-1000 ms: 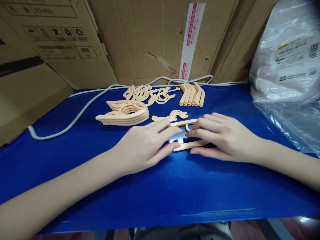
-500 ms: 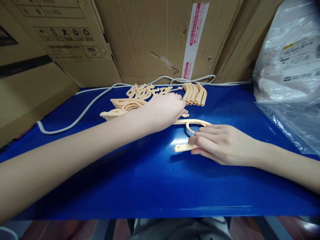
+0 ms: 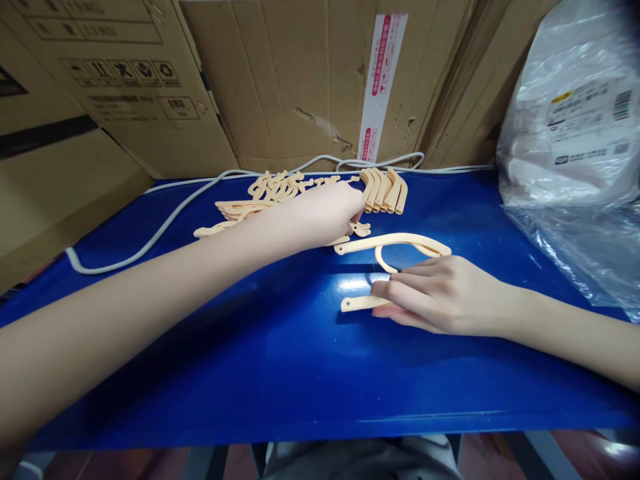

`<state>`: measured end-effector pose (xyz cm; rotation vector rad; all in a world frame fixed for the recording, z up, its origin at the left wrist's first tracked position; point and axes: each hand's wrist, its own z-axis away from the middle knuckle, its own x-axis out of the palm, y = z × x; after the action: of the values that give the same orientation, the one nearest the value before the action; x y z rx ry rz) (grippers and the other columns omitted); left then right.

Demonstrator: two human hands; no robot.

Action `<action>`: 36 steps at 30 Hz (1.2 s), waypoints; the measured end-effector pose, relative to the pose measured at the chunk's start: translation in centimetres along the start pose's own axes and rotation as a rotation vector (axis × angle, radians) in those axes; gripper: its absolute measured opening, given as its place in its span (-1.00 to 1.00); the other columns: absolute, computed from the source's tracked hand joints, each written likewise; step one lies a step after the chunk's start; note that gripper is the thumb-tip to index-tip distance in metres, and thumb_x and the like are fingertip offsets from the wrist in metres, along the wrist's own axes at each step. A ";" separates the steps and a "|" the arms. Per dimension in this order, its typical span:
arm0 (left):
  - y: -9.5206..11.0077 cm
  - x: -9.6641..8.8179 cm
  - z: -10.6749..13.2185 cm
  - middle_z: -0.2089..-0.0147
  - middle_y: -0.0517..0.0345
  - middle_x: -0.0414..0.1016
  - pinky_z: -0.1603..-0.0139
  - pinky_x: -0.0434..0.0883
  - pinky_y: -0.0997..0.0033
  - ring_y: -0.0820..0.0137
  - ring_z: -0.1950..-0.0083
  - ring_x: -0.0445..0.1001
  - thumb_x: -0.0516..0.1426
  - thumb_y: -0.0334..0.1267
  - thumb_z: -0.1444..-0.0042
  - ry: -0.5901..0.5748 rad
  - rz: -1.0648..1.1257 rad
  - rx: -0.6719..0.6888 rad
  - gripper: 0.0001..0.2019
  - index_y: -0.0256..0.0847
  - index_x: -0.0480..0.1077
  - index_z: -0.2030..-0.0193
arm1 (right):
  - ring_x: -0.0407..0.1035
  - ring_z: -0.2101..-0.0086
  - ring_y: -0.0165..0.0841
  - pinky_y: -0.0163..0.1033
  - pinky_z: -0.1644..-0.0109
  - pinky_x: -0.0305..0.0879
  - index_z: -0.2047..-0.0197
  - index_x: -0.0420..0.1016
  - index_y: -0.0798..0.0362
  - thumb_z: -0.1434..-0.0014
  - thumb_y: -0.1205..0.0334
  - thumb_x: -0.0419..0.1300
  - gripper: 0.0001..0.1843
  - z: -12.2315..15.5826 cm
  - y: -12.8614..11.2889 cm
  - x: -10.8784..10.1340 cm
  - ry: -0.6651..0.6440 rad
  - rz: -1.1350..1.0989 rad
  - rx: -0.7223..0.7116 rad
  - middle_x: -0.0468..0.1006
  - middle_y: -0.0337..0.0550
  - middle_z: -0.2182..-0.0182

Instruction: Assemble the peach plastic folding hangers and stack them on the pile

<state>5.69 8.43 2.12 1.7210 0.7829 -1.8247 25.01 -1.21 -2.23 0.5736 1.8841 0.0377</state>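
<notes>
My right hand (image 3: 445, 297) is closed around a cream plastic piece, seemingly a folding hanger arm (image 3: 357, 304), whose holed end sticks out to the left. Just beyond its fingers lies a second curved arm (image 3: 390, 240), with a thin hook-shaped part (image 3: 384, 260) beneath it. My left hand (image 3: 335, 210) reaches over the parts with its fingers curled down. Beside those fingertips is a small cream connector (image 3: 360, 230); whether they hold anything is hidden. Partly behind the left forearm are stacked flat arms (image 3: 235, 209).
Several curved arms (image 3: 385, 190) stand in a row at the back, next to a pile of hooks (image 3: 275, 185). A white cable (image 3: 170, 227) runs along the blue table (image 3: 280, 373). Cardboard boxes (image 3: 280, 80) wall the back; a plastic-wrapped package (image 3: 575, 133) is at right.
My left hand has drawn slightly back, uncovering the holed left end of the farther arm and more of the small connector. My right hand keeps its grip. The view has shifted slightly.
</notes>
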 end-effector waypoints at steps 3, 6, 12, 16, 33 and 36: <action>-0.4 -0.5 0.3 0.29 0.13 0.58 0.37 0.24 0.44 0.37 0.32 0.47 0.12 -0.44 -0.07 0.020 0.113 0.015 -0.78 -0.23 0.55 0.17 | 0.40 0.58 -0.46 -0.24 0.49 0.18 0.18 0.40 0.10 -0.46 0.22 -0.05 -0.74 -0.1 -0.2 -0.1 0.024 0.010 0.023 0.51 -0.32 0.54; -0.2 -1.8 1.3 0.34 0.16 0.54 0.37 0.24 0.42 0.37 0.35 0.46 0.14 -0.40 -0.08 0.067 0.183 0.005 -0.83 -0.22 0.55 0.22 | 0.43 0.53 -0.44 -0.24 0.45 0.23 0.08 0.42 0.16 -0.42 0.28 -0.02 -0.78 -0.2 -0.4 -0.1 0.061 0.007 0.025 0.55 -0.28 0.49; 1.4 -3.7 5.2 0.20 0.07 0.44 0.34 0.23 0.34 0.36 0.29 0.40 0.06 -0.39 -0.25 0.445 0.110 -0.028 -0.87 -0.25 0.45 0.23 | 0.40 0.52 -0.43 -0.24 0.42 0.21 0.12 0.44 0.15 -0.45 0.30 -0.08 -0.72 -0.6 -0.4 0.0 -0.013 0.015 0.038 0.52 -0.27 0.49; 2.1 -2.5 7.7 0.27 0.16 0.47 0.31 0.29 0.40 0.41 0.33 0.42 -0.04 -0.43 -0.29 0.612 0.214 0.024 -0.83 -0.22 0.31 0.06 | 0.29 0.61 -0.46 -0.23 0.51 0.07 0.22 0.43 0.12 -0.47 0.27 -0.11 -0.67 -0.5 -0.3 -0.2 -0.101 0.000 0.057 0.49 -0.26 0.50; 2.2 1.9 10.5 0.13 0.19 0.59 0.14 0.34 0.38 0.34 0.11 0.52 -0.13 -0.08 -0.45 0.225 0.418 -0.102 -0.62 -0.12 0.48 0.07 | 0.49 0.52 -0.45 -0.32 0.47 0.16 -0.11 0.46 0.09 -0.48 0.19 -0.10 -0.64 -0.3 0.8 -0.2 -0.116 -0.041 0.166 0.62 -0.24 0.46; 2.4 2.1 10.5 0.17 0.21 0.55 0.16 0.31 0.39 0.36 0.13 0.49 -0.09 -0.11 -0.43 0.196 0.479 -0.071 -0.67 -0.13 0.47 0.11 | 0.48 0.53 -0.44 -0.30 0.48 0.17 -0.10 0.45 0.10 -0.48 0.20 -0.11 -0.63 -0.3 0.6 -0.1 -0.122 -0.036 0.155 0.62 -0.23 0.42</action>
<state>-0.14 -0.65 0.24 1.8642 0.4472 -1.3086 24.99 -0.61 -1.86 0.6335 1.7881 -0.1645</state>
